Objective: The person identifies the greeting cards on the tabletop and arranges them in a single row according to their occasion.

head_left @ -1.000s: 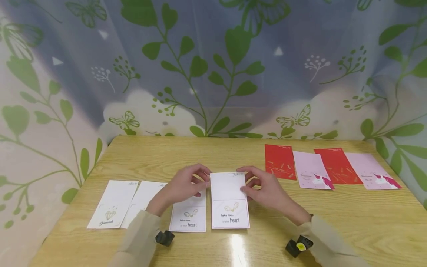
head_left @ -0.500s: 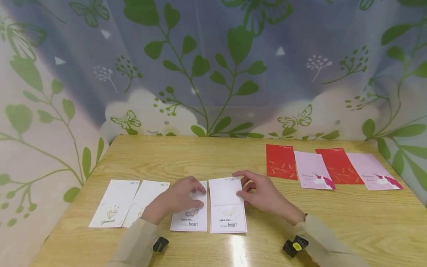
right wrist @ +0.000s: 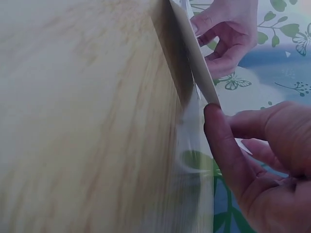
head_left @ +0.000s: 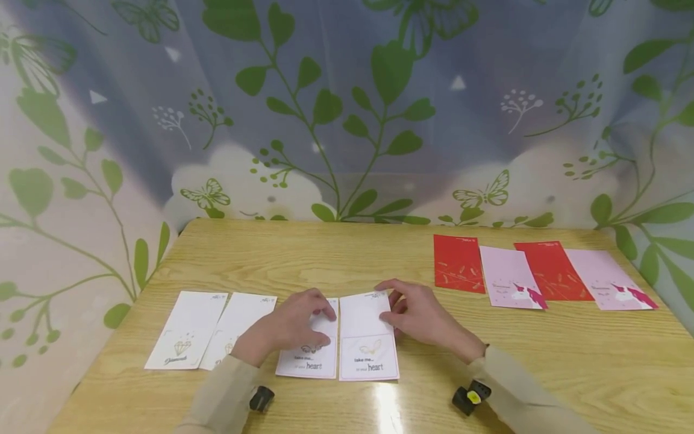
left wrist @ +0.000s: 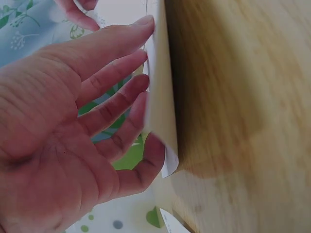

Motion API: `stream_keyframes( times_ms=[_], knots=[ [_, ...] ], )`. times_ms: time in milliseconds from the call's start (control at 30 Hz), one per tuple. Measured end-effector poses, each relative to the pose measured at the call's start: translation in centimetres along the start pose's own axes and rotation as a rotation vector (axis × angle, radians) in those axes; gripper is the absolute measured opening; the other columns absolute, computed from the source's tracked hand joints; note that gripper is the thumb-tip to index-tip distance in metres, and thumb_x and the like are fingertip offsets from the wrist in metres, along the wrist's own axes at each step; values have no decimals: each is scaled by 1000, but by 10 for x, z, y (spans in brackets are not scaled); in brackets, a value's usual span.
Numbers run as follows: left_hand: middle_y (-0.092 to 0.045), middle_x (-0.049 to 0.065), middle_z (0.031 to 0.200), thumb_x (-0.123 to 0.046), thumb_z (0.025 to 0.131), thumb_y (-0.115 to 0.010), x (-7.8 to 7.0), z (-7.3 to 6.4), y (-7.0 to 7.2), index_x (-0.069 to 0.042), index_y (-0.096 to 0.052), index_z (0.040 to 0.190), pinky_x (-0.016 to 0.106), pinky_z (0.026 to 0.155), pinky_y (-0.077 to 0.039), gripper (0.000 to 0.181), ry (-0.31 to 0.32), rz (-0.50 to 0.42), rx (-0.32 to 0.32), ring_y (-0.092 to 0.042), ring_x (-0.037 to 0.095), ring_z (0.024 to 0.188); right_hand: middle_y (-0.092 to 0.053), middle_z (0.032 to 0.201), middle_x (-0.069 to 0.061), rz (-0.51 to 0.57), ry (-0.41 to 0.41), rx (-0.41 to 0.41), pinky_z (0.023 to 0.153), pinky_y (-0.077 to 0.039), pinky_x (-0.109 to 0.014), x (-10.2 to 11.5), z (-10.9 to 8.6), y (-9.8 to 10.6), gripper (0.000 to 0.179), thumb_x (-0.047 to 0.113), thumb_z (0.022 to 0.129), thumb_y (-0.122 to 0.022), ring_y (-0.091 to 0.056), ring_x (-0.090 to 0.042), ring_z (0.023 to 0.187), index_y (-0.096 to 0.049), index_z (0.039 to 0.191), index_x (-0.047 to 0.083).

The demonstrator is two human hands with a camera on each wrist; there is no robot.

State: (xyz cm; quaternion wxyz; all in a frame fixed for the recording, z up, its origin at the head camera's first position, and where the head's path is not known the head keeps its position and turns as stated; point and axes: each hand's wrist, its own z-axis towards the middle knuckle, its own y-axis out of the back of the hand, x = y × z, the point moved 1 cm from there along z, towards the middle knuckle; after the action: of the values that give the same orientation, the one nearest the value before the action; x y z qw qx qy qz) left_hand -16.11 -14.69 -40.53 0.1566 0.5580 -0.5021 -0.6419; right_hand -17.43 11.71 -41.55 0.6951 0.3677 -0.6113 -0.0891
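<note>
Two white cards printed with gold wings and "take me... to your heart" lie side by side in the head view. The right-hand white card has its far right edge pinched between the thumb and fingers of my right hand. In the right wrist view that card's edge is slightly raised from the table. Over the left-hand white card spreads my left hand, covering much of its upper part. Loosely bent fingertips touch its surface in the left wrist view, where a card edge shows.
Two white diamond cards overlap at the left, one partly behind my left forearm. At the back right a row alternates red cards and pink unicorn cards. A patterned curtain hangs behind the wooden table.
The right-hand card has come down and nearer, level with its twin, my right hand moving along with it. My left hand has left that card's edge and moved onto the left-hand card.
</note>
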Motion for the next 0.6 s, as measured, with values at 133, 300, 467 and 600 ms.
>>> stream_keyframes(
  times_ms=[133,300,467,600],
  knots=[
    [-62,2,119,-15,82,-84,1,1,-1,-16,-73,114,48,101,-47,34,-15,-4,15,-57,24,112,-65,95,-8,-18,-23,-1,55,-54,-24,2,2,-3,45,4,88,-77,-62,-13,74,-65,131,11],
    [-59,7,123,-15,85,-81,-1,0,-1,-19,-74,121,51,101,-47,37,-36,13,44,-55,27,115,-66,92,-5,-68,-42,-8,56,-52,-24,4,3,-5,45,5,88,-78,-60,-13,72,-66,131,10],
    [-57,6,124,-17,87,-80,-2,-2,1,-19,-74,121,51,101,-46,35,-37,25,61,-52,28,115,-66,89,-5,-78,-59,-5,54,-50,-24,5,4,-7,45,4,88,-77,-59,-11,66,-65,131,8],
    [-57,6,124,-17,87,-80,-2,-2,2,-20,-74,122,51,100,-46,35,-38,28,63,-52,28,114,-66,88,-5,-68,-67,-1,53,-51,-24,5,5,-8,45,3,88,-76,-59,-11,64,-64,131,7]
  ],
)
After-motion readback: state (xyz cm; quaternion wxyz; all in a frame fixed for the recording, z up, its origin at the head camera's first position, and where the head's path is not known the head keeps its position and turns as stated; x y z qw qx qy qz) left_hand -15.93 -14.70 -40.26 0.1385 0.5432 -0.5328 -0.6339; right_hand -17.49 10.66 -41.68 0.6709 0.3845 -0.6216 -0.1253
